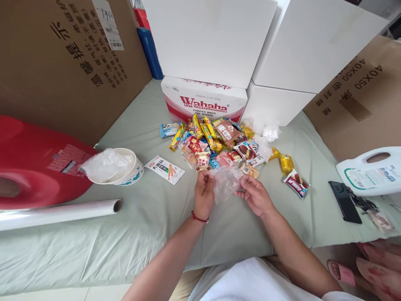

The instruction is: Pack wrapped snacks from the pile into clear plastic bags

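Between my two hands stretches a crumpled clear plastic bag (226, 184). My left hand (204, 193) pinches its left edge between thumb and fingers. On the opposite edge, my right hand (255, 195) grips it the same way. Just beyond the bag lies a heap of wrapped snacks (216, 138) in yellow, red, blue and brown packets. A white snack packet (165, 169) lies flat, left of my left hand. To the right, a dark red snack packet (296, 184) rests apart from the heap near some yellow wrappers (285, 162).
A paper tub (133, 169) with clear plastic in it stands left, by a red jug (40, 163) and a white roll (62, 212). Behind the heap is a Wahaha carton (203, 100). At right are a white bottle (372, 171), phone (344, 201) and keys (361, 201).
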`<state>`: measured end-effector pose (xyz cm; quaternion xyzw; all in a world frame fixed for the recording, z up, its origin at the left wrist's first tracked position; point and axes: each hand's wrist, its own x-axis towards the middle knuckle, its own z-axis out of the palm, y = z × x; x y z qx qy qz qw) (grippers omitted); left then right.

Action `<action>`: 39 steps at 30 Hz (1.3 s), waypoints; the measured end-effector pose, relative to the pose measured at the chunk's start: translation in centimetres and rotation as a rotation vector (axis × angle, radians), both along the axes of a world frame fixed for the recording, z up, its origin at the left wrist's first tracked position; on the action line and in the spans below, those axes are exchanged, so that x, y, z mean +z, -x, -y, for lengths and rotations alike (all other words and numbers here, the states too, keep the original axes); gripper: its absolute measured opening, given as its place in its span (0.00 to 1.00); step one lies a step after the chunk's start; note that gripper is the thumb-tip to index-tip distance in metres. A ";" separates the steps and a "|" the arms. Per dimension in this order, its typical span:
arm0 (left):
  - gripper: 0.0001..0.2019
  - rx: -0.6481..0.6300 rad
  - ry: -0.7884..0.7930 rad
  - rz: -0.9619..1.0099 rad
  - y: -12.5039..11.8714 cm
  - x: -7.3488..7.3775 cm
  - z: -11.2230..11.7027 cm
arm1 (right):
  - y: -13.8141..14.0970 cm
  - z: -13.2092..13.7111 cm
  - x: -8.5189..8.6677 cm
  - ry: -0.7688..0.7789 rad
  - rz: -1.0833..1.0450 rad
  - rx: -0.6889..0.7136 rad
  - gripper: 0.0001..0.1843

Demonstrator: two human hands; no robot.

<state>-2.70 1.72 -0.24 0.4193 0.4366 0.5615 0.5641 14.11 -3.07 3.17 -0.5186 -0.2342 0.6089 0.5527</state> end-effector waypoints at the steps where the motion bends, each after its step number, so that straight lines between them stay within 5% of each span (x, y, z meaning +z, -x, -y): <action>1: 0.15 0.006 0.011 -0.027 0.1 0.1 -0.1 | -0.3 0.1 0.1 0.021 -0.007 0.006 0.22; 8: 0.19 -0.119 0.184 0.001 0.6 -0.8 -1.5 | -2.6 0.1 -0.1 0.103 0.014 0.004 0.23; 11: 0.14 0.033 0.115 -0.162 1.0 -0.6 -1.5 | -2.9 0.1 -0.5 0.127 -0.008 -0.011 0.24; 14: 0.09 0.225 -0.162 -0.397 1.5 1.0 -0.3 | -2.6 0.2 -0.7 0.142 -0.043 -0.047 0.24; 18: 0.06 -0.132 -0.497 -0.487 1.4 3.1 2.5 | -2.0 0.2 -0.4 0.136 -0.062 -0.053 0.25; 21: 0.24 -0.292 -0.495 -0.493 0.3 2.6 4.1 | -1.7 0.2 -0.1 0.120 -0.048 -0.070 0.25; 23: 0.29 -0.302 -0.440 -0.543 -0.5 1.4 4.7 | -1.7 0.2 -0.2 0.108 -0.045 -0.068 0.25; 28: 0.04 -0.332 -0.421 -0.697 -1.6 -0.6 4.9 | -1.9 0.4 -0.8 0.085 -0.090 -0.043 0.25; 31: 0.04 -0.252 -0.445 -0.760 -1.9 -0.1 5.1 | -2.0 0.6 -1.0 0.099 -0.122 -0.075 0.26; 35: 0.22 -0.127 -0.490 -0.984 -2.5 0.8 5.8 | -1.8 0.9 -0.9 0.091 -0.120 -0.079 0.25; 39: 0.05 -0.213 -0.392 -0.824 -2.6 0.7 5.4 | -1.6 1.1 -0.9 0.063 -0.100 -0.048 0.24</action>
